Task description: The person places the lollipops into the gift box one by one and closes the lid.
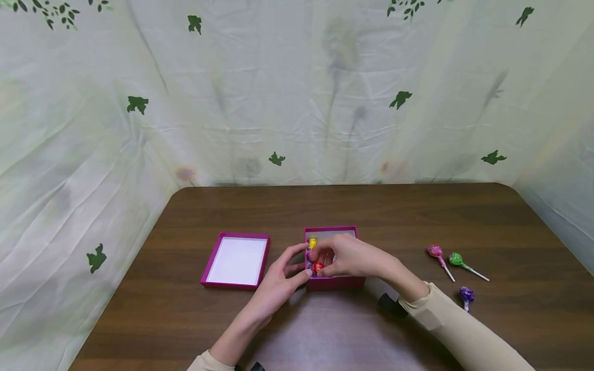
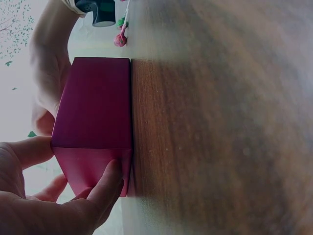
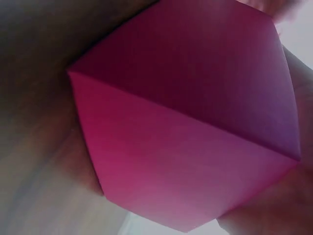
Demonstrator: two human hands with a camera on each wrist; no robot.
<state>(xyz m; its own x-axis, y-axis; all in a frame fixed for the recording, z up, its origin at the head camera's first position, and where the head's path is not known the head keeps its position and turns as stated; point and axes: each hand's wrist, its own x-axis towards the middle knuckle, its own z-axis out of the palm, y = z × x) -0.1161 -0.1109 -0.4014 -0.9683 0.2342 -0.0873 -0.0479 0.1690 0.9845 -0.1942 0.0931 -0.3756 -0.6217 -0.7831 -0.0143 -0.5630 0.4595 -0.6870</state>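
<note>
A magenta box [image 1: 336, 283] with a pale inside stands on the table, its top uncovered. Along its left part are a yellow-wrapped lollipop [image 1: 313, 242], a purplish one [image 1: 310, 255] and a red one [image 1: 317, 267]. My left hand [image 1: 280, 281] holds the box at its left wall, thumb at the near corner; the left wrist view shows the fingers [image 2: 105, 188] against that side. Reaching over the right side, my right hand [image 1: 350, 256] has its fingers down inside and pinches the red lollipop. Its fingertips are partly hidden by the box wall.
Left of the box lies its magenta lid [image 1: 235, 260], white inside facing up. To the right are a pink lollipop [image 1: 435, 251], a green lollipop [image 1: 456, 259] and a purple lollipop [image 1: 466, 294]. A printed curtain [image 1: 306, 103] hangs behind the wooden table [image 1: 394, 206].
</note>
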